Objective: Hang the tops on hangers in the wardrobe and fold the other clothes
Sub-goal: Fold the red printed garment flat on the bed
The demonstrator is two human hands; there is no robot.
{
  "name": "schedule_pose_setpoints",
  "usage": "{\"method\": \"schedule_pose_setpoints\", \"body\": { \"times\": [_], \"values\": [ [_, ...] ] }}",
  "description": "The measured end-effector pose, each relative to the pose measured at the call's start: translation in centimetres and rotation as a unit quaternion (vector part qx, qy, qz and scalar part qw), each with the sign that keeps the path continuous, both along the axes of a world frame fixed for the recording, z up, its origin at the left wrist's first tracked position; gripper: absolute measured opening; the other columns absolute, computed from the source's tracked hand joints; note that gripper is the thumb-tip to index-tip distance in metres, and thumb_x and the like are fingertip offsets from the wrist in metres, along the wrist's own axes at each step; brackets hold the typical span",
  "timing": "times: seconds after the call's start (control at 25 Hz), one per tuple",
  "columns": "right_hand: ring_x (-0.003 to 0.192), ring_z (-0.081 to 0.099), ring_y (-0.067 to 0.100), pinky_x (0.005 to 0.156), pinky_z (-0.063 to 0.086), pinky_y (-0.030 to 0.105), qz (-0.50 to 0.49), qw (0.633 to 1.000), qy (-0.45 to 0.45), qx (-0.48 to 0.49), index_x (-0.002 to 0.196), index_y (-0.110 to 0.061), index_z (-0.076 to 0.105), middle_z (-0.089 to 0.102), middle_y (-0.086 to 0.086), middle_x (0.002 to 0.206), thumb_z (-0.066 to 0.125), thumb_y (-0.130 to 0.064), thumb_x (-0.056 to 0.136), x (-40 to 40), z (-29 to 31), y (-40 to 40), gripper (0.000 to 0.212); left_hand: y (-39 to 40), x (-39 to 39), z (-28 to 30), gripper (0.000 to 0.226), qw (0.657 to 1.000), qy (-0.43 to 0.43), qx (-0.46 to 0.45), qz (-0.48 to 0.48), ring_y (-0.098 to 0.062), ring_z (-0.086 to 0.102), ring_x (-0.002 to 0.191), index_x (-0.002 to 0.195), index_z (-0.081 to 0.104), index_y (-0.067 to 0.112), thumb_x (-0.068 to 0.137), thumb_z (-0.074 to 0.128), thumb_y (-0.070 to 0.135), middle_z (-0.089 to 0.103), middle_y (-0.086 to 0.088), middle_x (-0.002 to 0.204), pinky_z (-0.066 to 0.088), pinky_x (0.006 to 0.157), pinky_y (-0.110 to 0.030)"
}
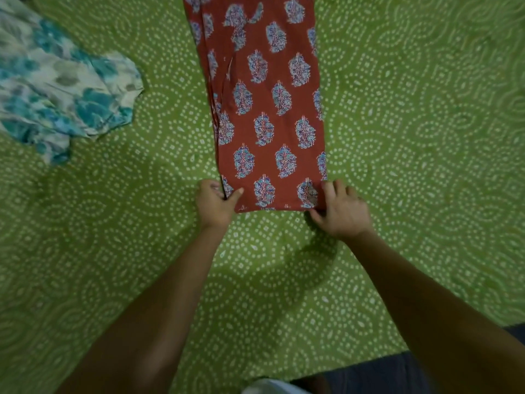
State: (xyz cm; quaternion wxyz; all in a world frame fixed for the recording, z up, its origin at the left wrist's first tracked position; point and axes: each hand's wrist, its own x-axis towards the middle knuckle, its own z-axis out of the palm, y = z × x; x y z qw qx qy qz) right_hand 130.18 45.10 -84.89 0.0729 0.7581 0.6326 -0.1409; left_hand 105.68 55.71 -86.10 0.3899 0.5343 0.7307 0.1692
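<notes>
Folding step in hand, judging by the layout: red garment [267, 109] laid out flat in a long narrow strip on the bed [426, 137], running from the near hem between both hands to the far edge of view, apparently already doubled lengthwise, with layered edges showing along its left side. Left hand [213, 203] pinching the near left corner, thumb on top of the cloth, fingers curled beneath. Right hand [342, 210] gripping the near right corner, fingers over the hem, thumb tucked under.

Next move likely calls for lifting the near hem evenly with both corners and carrying it toward the far end, keeping the side edges aligned so the layers stay square.

Thin, soft woven cloth, rust red with repeated blue-and-white leaf motifs, lying smooth with few wrinkles. Far left, well apart, a crumpled teal-and-white top [56, 89], limp and light, probably meant for a hanger. Beneath all, a green bedsheet with white dotted patterns.
</notes>
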Motion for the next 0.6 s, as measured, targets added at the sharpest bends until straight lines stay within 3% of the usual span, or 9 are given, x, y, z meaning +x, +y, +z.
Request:
{"method": "schedule_pose_setpoints", "body": {
  "times": [0.12,0.2,0.28,0.44,0.6],
  "values": [
    [0.095,0.055,0.032,0.061,0.052,0.038,0.034,0.998,-0.036,-0.043,0.127,-0.015,0.032,0.048,0.011,0.114,0.043,-0.032,0.095,-1.1,-0.6,1.3,0.038,0.3,-0.1,0.2,0.048,0.999,0.011,-0.027,-0.02,-0.013,0.054,0.065,0.098,0.053,0.007,0.069,0.085,0.027,0.057,-0.003,0.077,0.038,0.052,-0.01],
    [0.091,0.059,0.031,0.059,0.049,0.037,0.029,0.996,-0.056,-0.056,0.136,-0.014,0.026,0.053,0.012,0.111,0.028,-0.017,0.1,-1.1,-1.0,2.2,0.036,0.4,-0.2,0.2,0.043,0.997,-0.008,-0.06,-0.044,-0.013,0.055,0.064,0.095,0.05,0.01,0.071,0.083,0.021,0.055,-0.005,0.075,0.04,0.047,-0.008],
    [0.082,0.063,0.028,0.055,0.044,0.034,0.014,0.994,-0.062,-0.091,0.149,-0.014,0.012,0.061,0.011,0.101,0.022,-0.011,0.1,-0.9,-1.2,2.2,0.05,0.8,-0.4,0.3,0.039,0.987,-0.091,-0.129,-0.039,-0.022,0.062,0.069,0.094,0.047,0.008,0.074,0.08,0.008,0.053,-0.014,0.08,0.05,0.046,-0.015],
    [0.053,0.051,0.019,0.039,0.025,0.023,0.033,0.994,-0.06,-0.089,0.145,-0.02,-0.026,0.061,0.007,0.081,0.032,-0.027,0.1,-1.4,0.1,-1.4,0.074,-0.2,-1.7,1.6,0.034,0.965,-0.142,-0.214,-0.046,-0.022,0.064,0.072,0.094,0.051,0.006,0.073,0.077,-0.002,0.056,-0.018,0.087,0.057,0.049,-0.025],
    [0.052,0.055,0.017,0.041,0.035,0.024,0.059,0.98,-0.025,-0.188,0.137,-0.033,-0.041,0.065,0.006,0.082,0.036,-0.05,0.097,-3.1,1.2,-8.4,0.088,-7.5,-3.5,3.1,0.037,0.947,-0.095,-0.3,-0.067,-0.019,0.063,0.069,0.099,0.058,0.01,0.071,0.08,0.0,0.065,-0.015,0.09,0.055,0.049,-0.021]
  ]
}}
